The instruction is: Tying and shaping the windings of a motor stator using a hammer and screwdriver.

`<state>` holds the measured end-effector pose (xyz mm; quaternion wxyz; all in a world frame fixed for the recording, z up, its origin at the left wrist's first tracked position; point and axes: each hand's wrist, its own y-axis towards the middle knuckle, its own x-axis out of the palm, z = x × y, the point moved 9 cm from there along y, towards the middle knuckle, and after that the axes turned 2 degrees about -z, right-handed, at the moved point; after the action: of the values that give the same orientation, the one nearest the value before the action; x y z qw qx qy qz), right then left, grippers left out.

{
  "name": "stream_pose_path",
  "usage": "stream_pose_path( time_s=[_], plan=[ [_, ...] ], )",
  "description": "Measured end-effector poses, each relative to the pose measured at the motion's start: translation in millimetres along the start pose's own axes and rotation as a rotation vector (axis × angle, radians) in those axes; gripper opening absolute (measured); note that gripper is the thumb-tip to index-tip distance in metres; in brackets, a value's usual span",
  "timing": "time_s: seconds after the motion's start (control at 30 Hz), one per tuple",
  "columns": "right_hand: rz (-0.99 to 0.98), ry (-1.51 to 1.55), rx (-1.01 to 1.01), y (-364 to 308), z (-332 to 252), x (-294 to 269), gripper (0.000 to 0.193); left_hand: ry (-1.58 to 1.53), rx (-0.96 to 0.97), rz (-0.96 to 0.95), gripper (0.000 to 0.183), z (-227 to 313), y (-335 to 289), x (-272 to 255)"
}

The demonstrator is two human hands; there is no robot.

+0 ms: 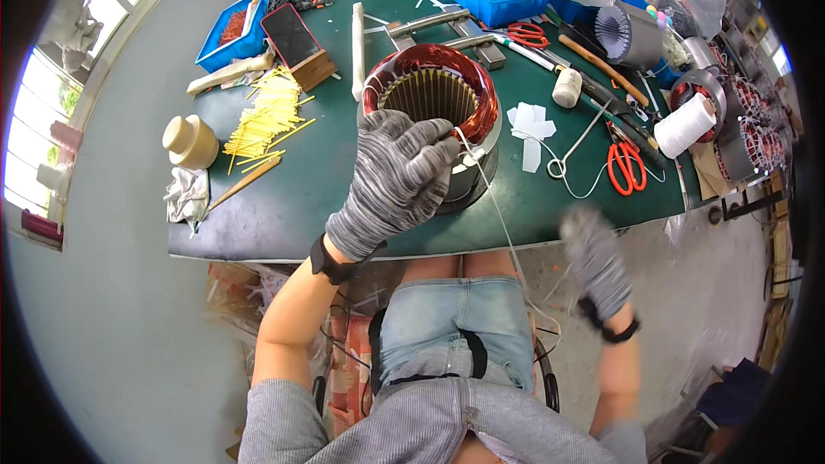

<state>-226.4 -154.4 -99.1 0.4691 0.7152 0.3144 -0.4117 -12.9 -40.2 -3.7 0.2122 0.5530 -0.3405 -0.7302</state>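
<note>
A motor stator (488, 107) stands on the table in front of me, with a ring of copper windings (440, 55) on top and yellowish slot liners inside. My left hand (400, 167), in a grey striped knit glove, is closed over the near side of the winding ring. A white cord (501, 215) comes from the ring beside its fingertips and hangs down past the table edge toward my lap. My right hand (595, 253), gloved alike, is off to the right beyond the table's near edge. Motion smears its fingers, so I cannot make out what they hold.
Right of the stator lie white paper pieces (531, 129), a metal hook (563, 161), red-handled scissors (626, 167), a mallet (567, 88) and a white thread spool (685, 126). Leftward are yellow strips (268, 116), a phone (291, 35) and a tan stepped cylinder (191, 142). Blue bins (490, 9) stand behind.
</note>
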Motion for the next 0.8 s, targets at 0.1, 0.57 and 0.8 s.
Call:
stream_pose_path(
  time_s=[0.1, 0.57, 0.8],
  plan=[
    [0.218, 0.124, -0.089, 128.9, -20.1, -86.0, 0.018, 0.125, 0.068, 0.03, 0.034, 10.1, 3.1, 8.3],
    [-0.291, -0.555, 0.422, 143.0, 187.7, 44.9, 0.039, 0.223, -0.028, 0.084, 0.032, 19.2, 4.5, 8.9],
    [-0.368, -0.67, 0.277, 178.8, 183.7, 43.4, 0.026, 0.302, -0.068, 0.118, 0.035, 24.8, 7.5, 14.5]
  ],
)
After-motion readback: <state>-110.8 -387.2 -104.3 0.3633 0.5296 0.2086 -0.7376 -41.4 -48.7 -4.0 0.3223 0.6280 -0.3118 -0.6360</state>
